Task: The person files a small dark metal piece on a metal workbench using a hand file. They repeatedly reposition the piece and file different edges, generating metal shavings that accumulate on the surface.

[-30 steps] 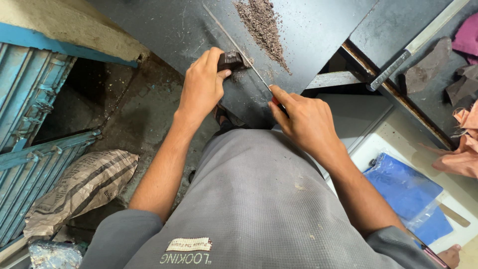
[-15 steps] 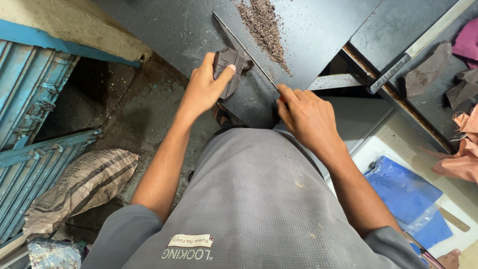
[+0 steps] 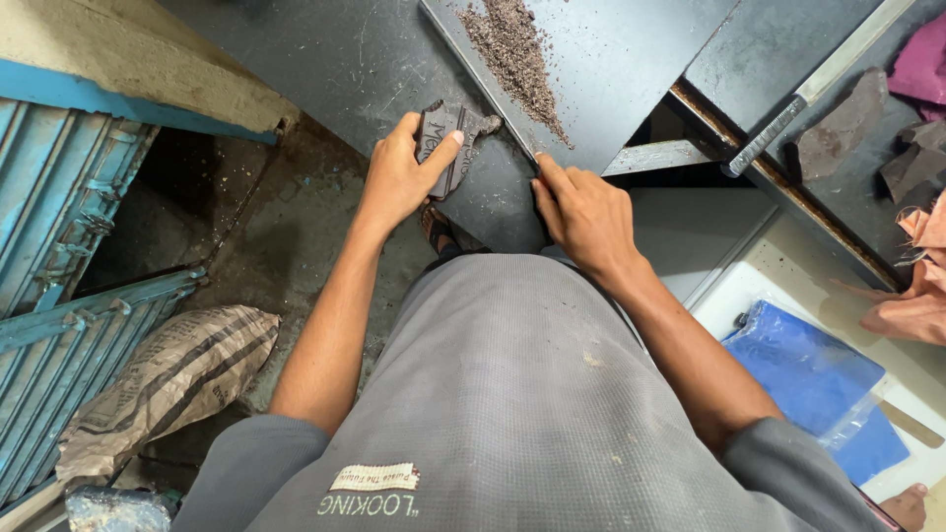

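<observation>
Left hand [image 3: 399,182] fingers are clamping a dark leather scrap [image 3: 448,138]; right hand [image 3: 581,212] fingers are pressing together at the bench [image 3: 325,69] edge, tips half hidden.

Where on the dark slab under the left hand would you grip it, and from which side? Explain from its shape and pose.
Grip the dark slab across its near, straight-edged end, coming from the left, as the left hand does. Its far end is jagged and lies next to the long blade, so probably keep fingers off there.
</observation>
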